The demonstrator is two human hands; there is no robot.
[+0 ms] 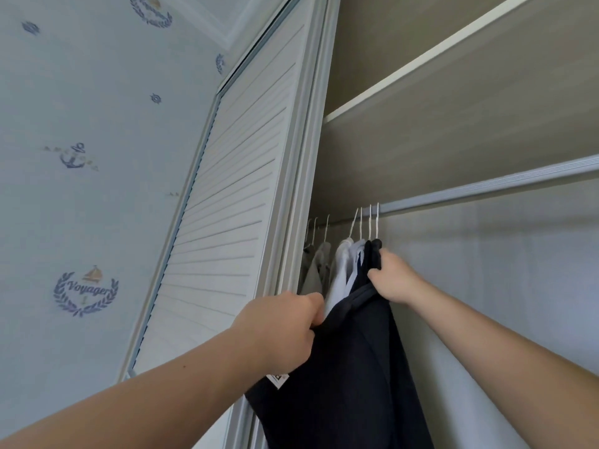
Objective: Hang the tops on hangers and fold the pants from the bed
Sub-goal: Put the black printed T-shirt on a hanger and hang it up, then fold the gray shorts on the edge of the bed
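The dark top [350, 367] hangs at lower centre of the frame inside the wardrobe, its hanger hook [377, 222] on the rail [486, 186], rightmost in a row of hung clothes. White shirts [343, 267] and grey garments [316, 270] hang to its left. The right grip [393, 277] is clamped on the top's shoulder just below the hook. The left grip [285, 328] is clamped on its fabric lower left, above a white label [278, 380]. A shelf [421, 59] runs above the rail. A white louvred door [227, 205] stands centre left, beside nautical wallpaper [86, 293].
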